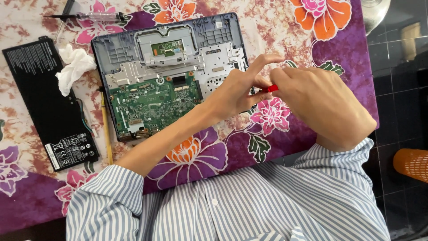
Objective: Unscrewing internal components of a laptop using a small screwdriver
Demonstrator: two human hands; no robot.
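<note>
We see both hands meeting at 3 o'clock of the opened laptop: left hand and right hand pinched together on 1 small red part, held above the floral cloth. Risk, as we judge it: a slipping pinch drops it onto the busy pattern or the green board.

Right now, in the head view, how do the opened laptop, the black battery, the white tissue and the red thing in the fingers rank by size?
Largest to smallest as they look:
1. Laptop
2. Battery
3. Tissue
4. Red thing, mostly hidden between the left hand and right hand, so its full size is unsure.
</note>
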